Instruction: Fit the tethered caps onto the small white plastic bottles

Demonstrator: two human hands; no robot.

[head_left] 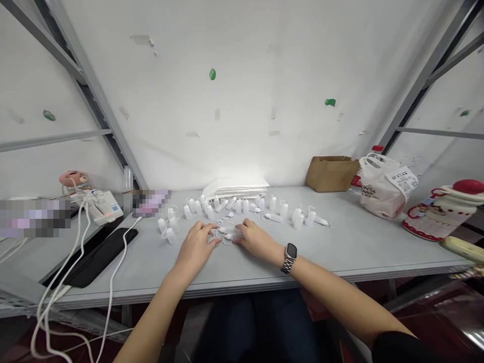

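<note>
Two small white plastic squeeze bottles [230,236] with tethered loop caps lie side by side on the grey table [302,252], between my hands. My left hand [196,247] is curved around their cap end, its thumb and index finger pinching in at the loops. From the other side, my right hand [260,244] has its thumb and fingers closed about the bottle bottoms. Its fingers partly cover them. Beyond my hands, several similar bottles [246,205] stand upright in a loose band, while a few lie on their sides, one capped bottle [274,218] among them.
A stack of white sheets [238,187] lies against the wall. To the right are a brown cardboard box [331,174], a white plastic bag [381,189] and a red-lidded container [438,212]. On the left, a black phone-like slab [102,257], white cables [121,252] and a power strip [103,206].
</note>
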